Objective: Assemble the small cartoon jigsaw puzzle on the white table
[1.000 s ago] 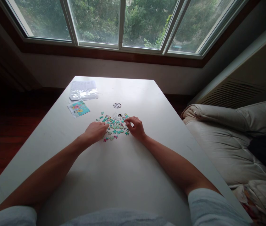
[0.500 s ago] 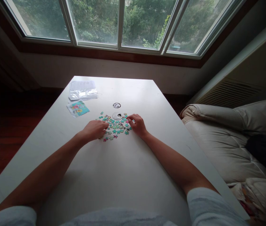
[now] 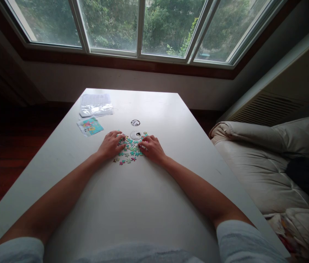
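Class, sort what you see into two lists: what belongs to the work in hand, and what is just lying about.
In the work:
- puzzle pieces
- left hand
- right hand
- card, probably, its colours matching

Lying about:
- plastic packet, apparently
- dark cloth on the sofa

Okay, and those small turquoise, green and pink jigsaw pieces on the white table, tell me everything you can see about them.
The small jigsaw pieces lie loosely scattered on the white table, around the near side of a round, pale disc. Most look turquoise or green, a few pink, with knobbed outlines, possibly thin card. The left hand covers some at the left edge, the right hand some at the right. Whether any are joined or gripped, I can't tell.
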Motion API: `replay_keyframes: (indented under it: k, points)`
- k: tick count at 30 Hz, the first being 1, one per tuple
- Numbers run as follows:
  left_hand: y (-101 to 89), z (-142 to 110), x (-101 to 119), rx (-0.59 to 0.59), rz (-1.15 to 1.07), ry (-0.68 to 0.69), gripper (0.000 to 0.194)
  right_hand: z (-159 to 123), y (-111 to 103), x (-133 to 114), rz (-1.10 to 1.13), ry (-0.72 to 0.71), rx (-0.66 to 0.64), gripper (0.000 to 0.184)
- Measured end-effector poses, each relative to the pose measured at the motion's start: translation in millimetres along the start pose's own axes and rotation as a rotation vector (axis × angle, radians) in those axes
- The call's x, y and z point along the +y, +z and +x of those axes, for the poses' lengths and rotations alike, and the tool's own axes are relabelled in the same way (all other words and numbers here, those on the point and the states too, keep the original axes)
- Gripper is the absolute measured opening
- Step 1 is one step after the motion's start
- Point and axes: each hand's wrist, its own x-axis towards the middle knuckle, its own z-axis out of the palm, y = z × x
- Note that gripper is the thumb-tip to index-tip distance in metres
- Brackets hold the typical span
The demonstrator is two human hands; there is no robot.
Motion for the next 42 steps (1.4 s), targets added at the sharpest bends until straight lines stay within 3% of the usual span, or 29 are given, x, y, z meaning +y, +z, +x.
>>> replay_keyframes:
  k: [13, 25, 42]
  points:
    - [5.1, -2.6, -3.6, -0.094, -0.041, 0.033, 0.053, -1.0, 3.0, 3.0, 0.14, -0.101, 0.012, 0.019]
    - [-1.6, -2.1, 10.5, -0.073, -0.166, 0.242, 0.029, -1.8, 1.3, 2.3, 0.188, -0.086, 0.024, 0.012]
    - [-5.6, -3.7, 23.6, -0.123, -0.151, 0.36, 0.031, -0.3, 1.4, 0.7, 0.169, -0.088, 0.01, 0.013]
